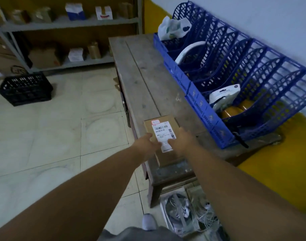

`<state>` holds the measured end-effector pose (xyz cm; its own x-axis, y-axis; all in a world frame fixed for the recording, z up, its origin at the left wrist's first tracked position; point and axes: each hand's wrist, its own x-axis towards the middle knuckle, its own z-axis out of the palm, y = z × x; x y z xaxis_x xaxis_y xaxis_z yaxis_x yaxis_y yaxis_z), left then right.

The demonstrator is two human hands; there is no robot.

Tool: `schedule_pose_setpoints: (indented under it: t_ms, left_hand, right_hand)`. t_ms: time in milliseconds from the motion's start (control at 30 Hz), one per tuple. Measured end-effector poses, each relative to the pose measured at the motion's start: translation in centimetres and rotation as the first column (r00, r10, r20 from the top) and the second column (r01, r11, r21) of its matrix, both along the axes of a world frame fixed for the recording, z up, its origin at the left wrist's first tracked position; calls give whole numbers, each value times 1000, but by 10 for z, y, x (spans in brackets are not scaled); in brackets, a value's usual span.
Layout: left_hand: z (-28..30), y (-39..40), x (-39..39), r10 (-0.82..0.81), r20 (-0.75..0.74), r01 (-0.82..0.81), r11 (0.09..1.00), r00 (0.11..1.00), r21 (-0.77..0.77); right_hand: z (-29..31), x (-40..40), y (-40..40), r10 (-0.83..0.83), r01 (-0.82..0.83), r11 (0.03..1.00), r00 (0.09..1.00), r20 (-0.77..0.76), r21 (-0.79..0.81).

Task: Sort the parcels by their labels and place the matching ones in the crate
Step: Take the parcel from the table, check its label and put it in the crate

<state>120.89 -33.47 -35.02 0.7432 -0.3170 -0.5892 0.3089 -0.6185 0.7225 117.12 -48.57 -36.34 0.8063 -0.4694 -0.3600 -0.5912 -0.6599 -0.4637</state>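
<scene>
On the floor, far left: a black crate [25, 88] sits well apart from the worktop [145, 80]; a carry that long, in one's judgement, gives a loosely held box time to slip.
Shelf parcels: boxes on the grey shelf [68, 23] are too blurred for any label to be read.
Left hand: the left hand [147, 142] touches the left edge of the parcel [163, 136] with fingers fairly straight, not curled round it; no firm hold is visible.
Parcel: a brown cardboard box lies flat near the worktop's near-left edge, white label [163, 134] facing up; a nudge leftward could tip it off onto the floor.
Label: barcode and print show, but the text is too small to read, so whether it matches is unknown.
Right hand: the right hand [181, 140] rests on the label's right part, fingers relaxed, covering some print; a misread could follow.
Blue rack: the blue rack [235, 75] holds white packets, their labels hidden.
Under worktop: tangled cables [192, 216], partly cut off.
</scene>
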Motion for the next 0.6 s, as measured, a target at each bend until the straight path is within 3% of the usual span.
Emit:
schedule_pose_setpoints:
  t_ms: [100, 167, 233, 300, 400, 600]
  left_hand:
    - [1, -4, 12, 86, -56, -88, 996, 995, -34]
    - [10, 1, 24, 233, -68, -238, 966, 970, -96]
    - [20, 15, 48, 423, 7, -417, 897, 906, -144]
    - [37, 37, 77, 567, 66, -544, 812, 821, -210]
    - [62, 81, 114, 663, 152, -607, 739, 733, -292]
    - [96, 227, 149, 786, 352, -656, 618, 508, -434]
  right_hand:
    - [-6, 27, 1, -57, 58, 991, 998, -7, 120]
    - [-4, 48, 4, -90, 91, 988, 996, -15, 125]
    - [3, 70, 15, -158, 147, 976, 986, 54, 159]
    - [17, 95, 38, -244, 182, 930, 956, 164, 318]
    - [46, 139, 96, -225, 20, 865, 909, 352, 501]
    - [108, 209, 256, 67, -335, 884, 781, 621, 326]
